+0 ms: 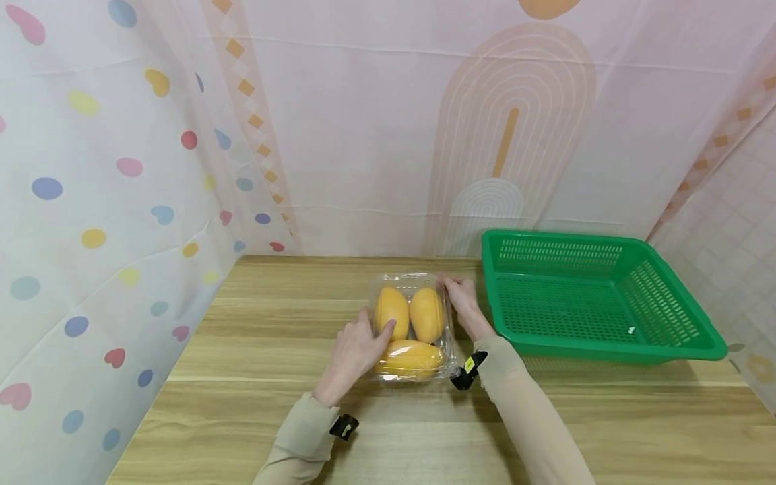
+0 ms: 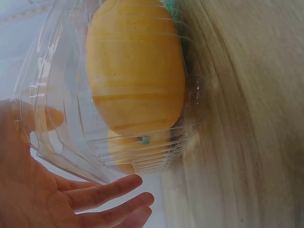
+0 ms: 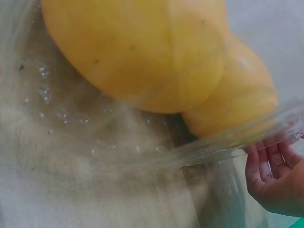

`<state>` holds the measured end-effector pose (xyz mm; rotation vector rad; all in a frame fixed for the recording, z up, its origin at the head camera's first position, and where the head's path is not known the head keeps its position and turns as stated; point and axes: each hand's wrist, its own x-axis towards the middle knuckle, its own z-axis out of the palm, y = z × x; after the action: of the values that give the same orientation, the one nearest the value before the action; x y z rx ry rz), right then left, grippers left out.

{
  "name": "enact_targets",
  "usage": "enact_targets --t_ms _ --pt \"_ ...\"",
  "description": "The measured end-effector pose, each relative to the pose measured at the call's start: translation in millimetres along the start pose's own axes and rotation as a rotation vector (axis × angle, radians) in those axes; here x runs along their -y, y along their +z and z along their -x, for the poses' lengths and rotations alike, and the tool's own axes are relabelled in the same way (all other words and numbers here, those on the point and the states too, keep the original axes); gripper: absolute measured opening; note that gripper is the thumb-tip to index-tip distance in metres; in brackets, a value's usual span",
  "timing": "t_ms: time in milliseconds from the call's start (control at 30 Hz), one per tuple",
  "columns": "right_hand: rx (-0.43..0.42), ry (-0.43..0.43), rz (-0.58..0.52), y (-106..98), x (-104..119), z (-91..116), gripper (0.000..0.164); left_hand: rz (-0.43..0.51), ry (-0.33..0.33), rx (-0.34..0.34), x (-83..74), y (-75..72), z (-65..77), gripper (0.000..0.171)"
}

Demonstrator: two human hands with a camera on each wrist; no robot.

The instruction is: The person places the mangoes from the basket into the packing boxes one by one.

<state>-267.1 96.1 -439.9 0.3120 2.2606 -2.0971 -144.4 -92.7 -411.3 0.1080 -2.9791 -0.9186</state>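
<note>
A clear plastic clamshell box [image 1: 414,279] lies on the table and contains three yellow mangoes [image 1: 426,315]. Two mangoes lie side by side at the far end, and one lies crosswise at the near end. At the box's left side, my left hand [image 1: 356,347] rests its thumb on the clear top; its other fingers [image 2: 107,194] stretch out along the outside. My right hand [image 1: 463,303] holds the rim at the far right corner with bent fingers. In the right wrist view, its fingertips [image 3: 266,152] are at the box edge, partly hidden by the plastic.
A green plastic basket [image 1: 606,343] stands on the right of the wooden table [image 1: 254,350], close to my right hand. A small white scrap [image 1: 631,331] lies inside it. Patterned cloth [image 1: 358,135] hangs behind and to the left of the table.
</note>
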Motion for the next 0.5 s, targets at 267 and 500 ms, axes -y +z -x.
enact_targets --t_ms 267,500 --pt "0.006 -0.022 -0.02 -0.1 0.9 1.3 0.027 -0.009 0.011 -0.012 -0.8 -0.3 0.5 0.07" --pt "0.009 -0.007 -0.003 0.9 0.8 0.3 0.021 -0.009 0.013 -0.012 -1.2 -0.2 1.1 0.07"
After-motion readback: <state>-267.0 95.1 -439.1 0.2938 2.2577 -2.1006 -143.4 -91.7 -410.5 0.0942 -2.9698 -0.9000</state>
